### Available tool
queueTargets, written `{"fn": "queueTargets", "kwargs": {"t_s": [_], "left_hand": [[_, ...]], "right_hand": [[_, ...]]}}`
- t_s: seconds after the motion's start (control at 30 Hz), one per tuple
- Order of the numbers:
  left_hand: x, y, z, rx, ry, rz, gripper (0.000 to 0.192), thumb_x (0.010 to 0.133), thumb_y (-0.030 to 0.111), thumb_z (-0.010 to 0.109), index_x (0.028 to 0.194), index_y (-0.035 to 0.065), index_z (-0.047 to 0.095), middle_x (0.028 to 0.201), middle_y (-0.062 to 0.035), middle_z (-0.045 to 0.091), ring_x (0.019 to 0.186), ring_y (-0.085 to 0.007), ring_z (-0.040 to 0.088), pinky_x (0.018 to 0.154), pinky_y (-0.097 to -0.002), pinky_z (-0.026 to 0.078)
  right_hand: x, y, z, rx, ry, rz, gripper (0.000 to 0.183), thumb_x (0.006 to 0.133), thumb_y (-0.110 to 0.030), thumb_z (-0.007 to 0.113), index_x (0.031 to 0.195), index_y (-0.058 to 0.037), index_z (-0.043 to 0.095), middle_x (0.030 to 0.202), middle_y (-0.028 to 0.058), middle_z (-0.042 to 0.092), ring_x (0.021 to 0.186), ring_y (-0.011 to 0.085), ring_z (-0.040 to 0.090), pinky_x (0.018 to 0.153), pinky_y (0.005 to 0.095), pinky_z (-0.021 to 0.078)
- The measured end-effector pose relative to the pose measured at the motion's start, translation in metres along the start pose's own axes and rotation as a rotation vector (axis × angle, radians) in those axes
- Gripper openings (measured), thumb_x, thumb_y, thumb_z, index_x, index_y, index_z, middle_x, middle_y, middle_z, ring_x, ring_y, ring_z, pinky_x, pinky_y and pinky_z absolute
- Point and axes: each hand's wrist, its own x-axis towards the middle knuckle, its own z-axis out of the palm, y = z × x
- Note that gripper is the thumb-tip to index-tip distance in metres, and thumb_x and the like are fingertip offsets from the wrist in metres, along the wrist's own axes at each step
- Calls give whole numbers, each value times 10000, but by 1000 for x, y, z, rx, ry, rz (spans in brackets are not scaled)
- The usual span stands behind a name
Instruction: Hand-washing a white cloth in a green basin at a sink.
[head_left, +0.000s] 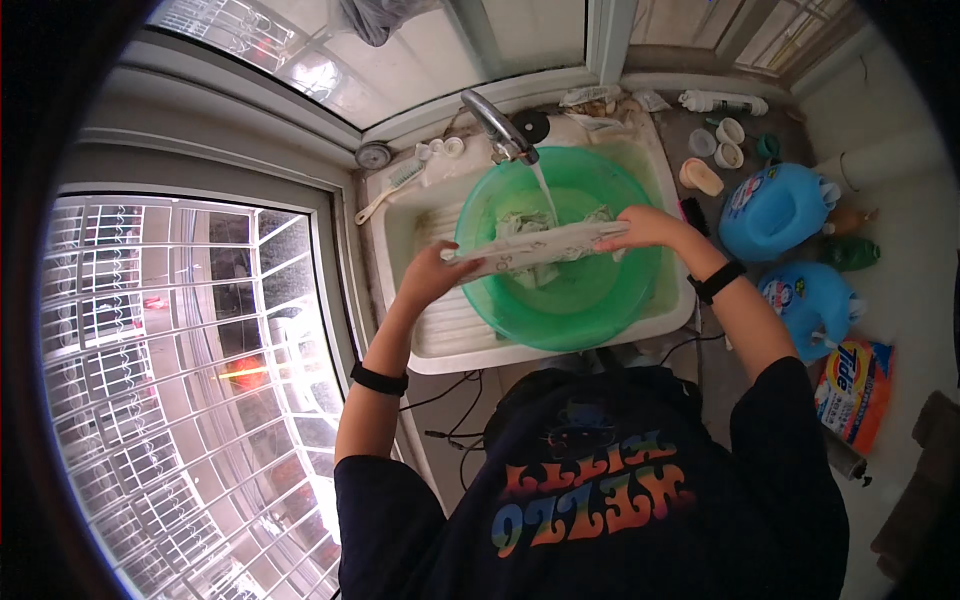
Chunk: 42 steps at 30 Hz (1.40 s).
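Note:
A pale printed cloth (536, 247) is stretched between my two hands above a green plastic basin (491, 319). My left hand (435, 274) grips its left end over the basin's rim. The other end is pinched in my right hand (637, 227), over the basin's right side. Part of the cloth, or another pale cloth (525, 221), bunches down in the basin; I cannot tell whether they are one piece. Water (546, 191) runs from a chrome faucet (502, 127) into the basin, which sits in a white laundry sink (431, 358) with a ridged washboard side.
A scrub brush (390, 193) lies on the sink's left ledge. Along the right stand blue detergent jugs (765, 214), a Tide bag (855, 394), a green bottle (851, 253) and several small cups (729, 142). Black cables (454, 435) hang below the sink. A barred window (187, 360) is at left.

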Motion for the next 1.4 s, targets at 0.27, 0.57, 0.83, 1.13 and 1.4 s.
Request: {"fn": "queueTargets", "kwargs": {"t_s": [0.27, 0.57, 0.83, 1.13, 1.4], "left_hand": [[-15, 4, 9, -230, 112, 112, 338, 688, 131, 631, 1014, 71, 570, 725, -127, 627, 655, -208, 607, 618, -311, 459], [-53, 99, -65, -533, 205, 341, 272, 672, -64, 539, 927, 20, 578, 819, -25, 598, 733, -60, 537, 646, -177, 402], [-47, 111, -77, -434, 351, 498, 277, 643, -20, 554, 913, 29, 590, 819, -59, 595, 747, -95, 551, 686, -214, 428], [-36, 86, -15, -360, 167, 303, 366, 647, -11, 574, 1003, 78, 574, 626, -36, 569, 560, -80, 512, 551, -238, 418], [-77, 134, -97, -566, 514, 423, 236, 661, -64, 555, 881, 16, 583, 821, -16, 579, 736, -65, 530, 664, -171, 396]], "right_hand": [[12, 5, 26, 470, 550, -204, 325, 746, -292, 593, 813, 25, 619, 712, 101, 584, 668, 197, 561, 623, 307, 433], [-34, -56, -41, 638, 820, -138, 261, 773, -199, 511, 612, 1, 466, 558, -8, 418, 539, 109, 380, 510, 307, 319], [-37, -88, -42, 683, 1134, -333, 219, 738, -150, 513, 646, 46, 479, 538, 42, 439, 533, 119, 403, 509, 308, 342], [0, -69, -8, 708, 1122, -150, 188, 720, -109, 485, 633, 58, 489, 510, 62, 419, 503, 107, 399, 484, 315, 340], [-54, -113, -51, 480, 1299, -424, 158, 719, -96, 535, 658, 46, 503, 517, 104, 454, 490, 157, 478, 487, 313, 366]]}}
